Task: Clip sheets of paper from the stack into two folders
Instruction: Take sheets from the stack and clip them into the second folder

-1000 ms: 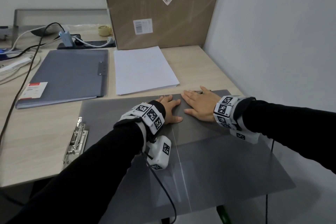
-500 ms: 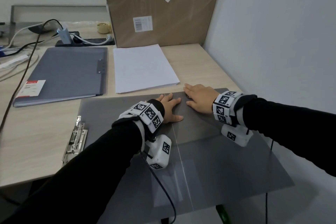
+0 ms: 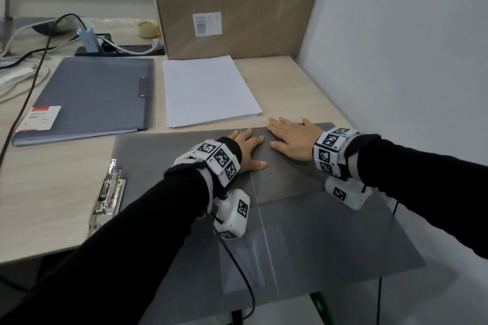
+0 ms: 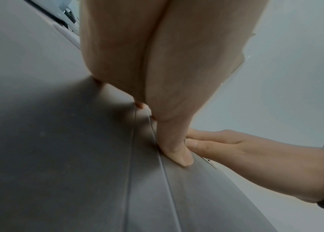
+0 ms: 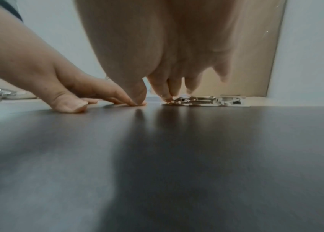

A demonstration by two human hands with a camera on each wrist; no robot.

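Note:
An opened grey folder (image 3: 163,161) lies flat at the desk's front, its right half overhanging the edge. My left hand (image 3: 247,149) presses flat beside the centre fold (image 3: 260,208), fingers straight. My right hand (image 3: 290,137) lies flat on the right half, its fingertips by the far edge near a metal clip (image 5: 202,99). Another metal clip (image 3: 107,192) sits at the folder's left edge. A stack of white paper (image 3: 208,92) lies just beyond the folder. A second grey-blue folder (image 3: 89,97), closed, lies to the stack's left.
A large cardboard box (image 3: 232,5) stands against the back, a white wall (image 3: 396,47) close on the right. Cables, a power strip (image 3: 118,49) and a tape roll (image 3: 147,29) crowd the back left. Bare desk (image 3: 52,179) shows at the front left.
My right hand has slid slightly away along the folder's right half, toward its far edge. The left hand has stayed pressed on the fold.

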